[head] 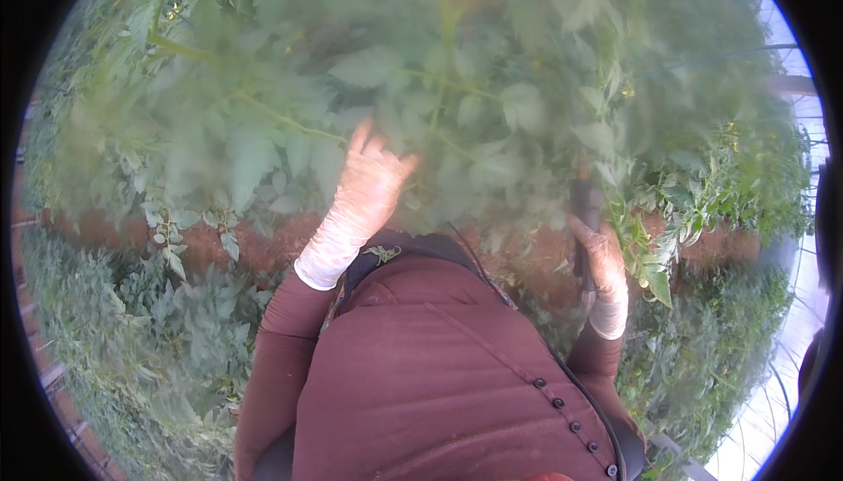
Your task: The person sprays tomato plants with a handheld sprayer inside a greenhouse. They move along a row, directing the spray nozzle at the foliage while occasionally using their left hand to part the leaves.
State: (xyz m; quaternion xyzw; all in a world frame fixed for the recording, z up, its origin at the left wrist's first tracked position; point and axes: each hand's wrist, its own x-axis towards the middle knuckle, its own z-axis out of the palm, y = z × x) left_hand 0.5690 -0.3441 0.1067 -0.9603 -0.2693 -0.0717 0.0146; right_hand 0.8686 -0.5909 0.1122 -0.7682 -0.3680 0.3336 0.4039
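My left hand [375,181], in a thin whitish translucent glove, reaches into tomato foliage [290,158] in front of my waist. Its thumb stands apart from the bent fingers, and I see nothing held there. A green leaf stem [296,126] runs close to the fingertips. To the right, my right hand [600,250], also gloved, is wrapped around the dark handle of a wand-like tool [585,201]. Leaves and haze hide the tool's far end, so its exact kind is unclear. A leafy tomato shoot [649,263] hangs beside that hand.
Blurred leaves and a thick green stem [448,33] fill the upper view close to the camera. Reddish soil [263,237] shows between the plant rows. More plants [184,336] grow behind me on both sides. Pale greenhouse sheeting with dark ribs [784,349] curves along the right.
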